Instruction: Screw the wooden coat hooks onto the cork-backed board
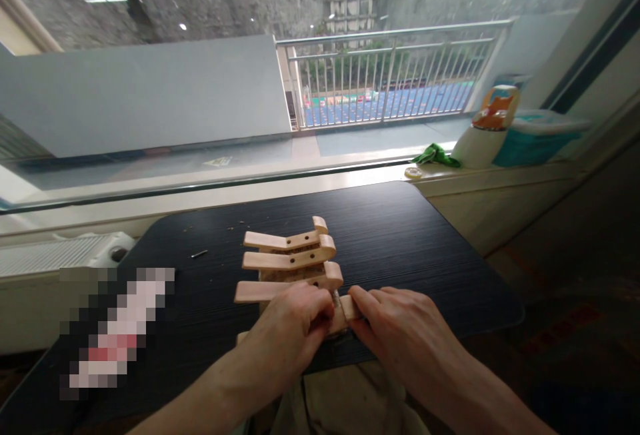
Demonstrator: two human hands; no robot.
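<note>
Near the front edge of the black table lies a wooden assembly of several pale, bent slats (pixel 280 260), with dark round holes and rounded upright ends on the right. My left hand (pixel 299 312) is closed at its nearest part, fingers curled over the wood and hiding much of it. Just to the right, my right hand (pixel 400 312) grips a small pale wooden block (pixel 350 307) between thumb and fingers. This block meets the nearest slat close to my left fingertips. Whether the two are joined cannot be seen.
A small metal nail or screw (pixel 199 254) lies on the black table (pixel 380 235), left of the slats. A blurred-out pale item (pixel 125 328) is at the left. On the windowsill are a green cloth (pixel 434 155), a white bottle (pixel 480 145) and a teal box (pixel 533 138). A radiator (pixel 65 252) stands at left.
</note>
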